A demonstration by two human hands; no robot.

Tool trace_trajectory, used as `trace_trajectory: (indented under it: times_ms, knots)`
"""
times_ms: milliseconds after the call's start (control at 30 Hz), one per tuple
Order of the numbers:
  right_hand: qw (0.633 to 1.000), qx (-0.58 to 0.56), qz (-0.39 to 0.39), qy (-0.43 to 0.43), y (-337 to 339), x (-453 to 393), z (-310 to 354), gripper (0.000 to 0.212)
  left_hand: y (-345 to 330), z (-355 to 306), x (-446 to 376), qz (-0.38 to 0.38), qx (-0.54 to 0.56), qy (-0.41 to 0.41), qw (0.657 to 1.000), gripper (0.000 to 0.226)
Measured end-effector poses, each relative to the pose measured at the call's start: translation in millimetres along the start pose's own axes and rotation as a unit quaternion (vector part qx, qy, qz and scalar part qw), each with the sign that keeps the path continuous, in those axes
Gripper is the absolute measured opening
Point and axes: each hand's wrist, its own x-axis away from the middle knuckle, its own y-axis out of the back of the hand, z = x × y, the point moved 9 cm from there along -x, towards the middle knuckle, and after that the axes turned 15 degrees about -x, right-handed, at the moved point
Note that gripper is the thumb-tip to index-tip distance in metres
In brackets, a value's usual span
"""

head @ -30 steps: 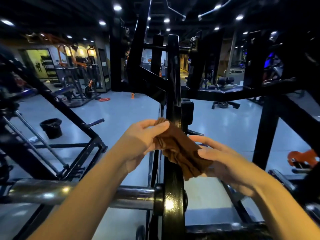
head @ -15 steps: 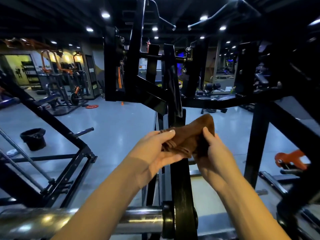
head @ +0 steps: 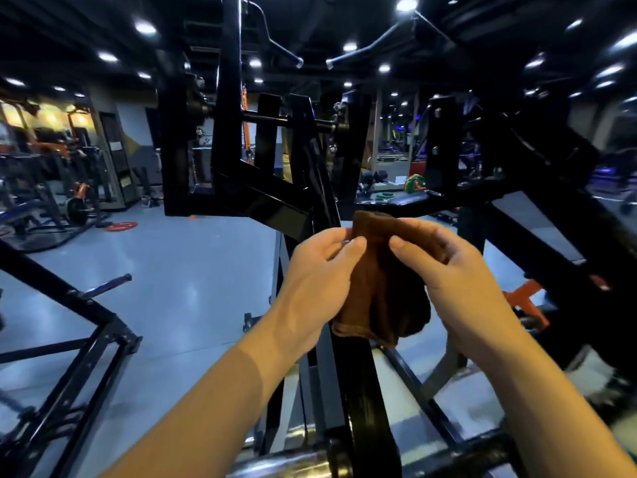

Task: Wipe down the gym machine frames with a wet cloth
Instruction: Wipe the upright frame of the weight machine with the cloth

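moved: both hands have turned the brown cloth (head: 386,288) so it now hangs down
left hand (head: 317,281): pinching cloth's 10 o'clock corner
right hand (head: 458,284): gripping its 2 o'clock edge
frame (head: 362,391): black upright right behind

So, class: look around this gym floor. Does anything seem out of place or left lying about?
One thing: a red weight plate lies flat on the open floor at the left, away from any rack. Otherwise nothing stands out; both hands hold the brown cloth.
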Motion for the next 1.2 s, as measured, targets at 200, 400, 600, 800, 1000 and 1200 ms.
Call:
trace_trajectory:
  times_ms: [200,400,600,800,1000,1200]
  knots:
    - [0.993,-0.008,0.014,-0.116,8,1,-21,0.043,-15,21,-8,0.043,0.044,0.051,0.997,0.026]
    - [0.99,-0.068,-0.024,-0.12,13,12,-29,0.027,-16,28,-14,0.02,0.112,0.078,0.99,0.019]
    - [0.978,0.142,-0.065,0.142,10,16,12,0.011,-32,1,-17,0.059,-0.059,-0.049,0.995,0.024]
    - [0.973,0.206,0.033,0.099,13,0,-3,0.029,-42,1,-16,0.11,0.04,-0.04,0.992,0.031]
    - [0.989,0.105,0.093,0.047,4,4,-31,0.055,-26,7,-22,0.041,-0.031,-0.033,0.998,0.022]
    - [0.954,0.223,0.157,0.122,-5,5,-35,0.034,11,21,-19,-0.014,-0.095,-0.026,0.995,0.02]
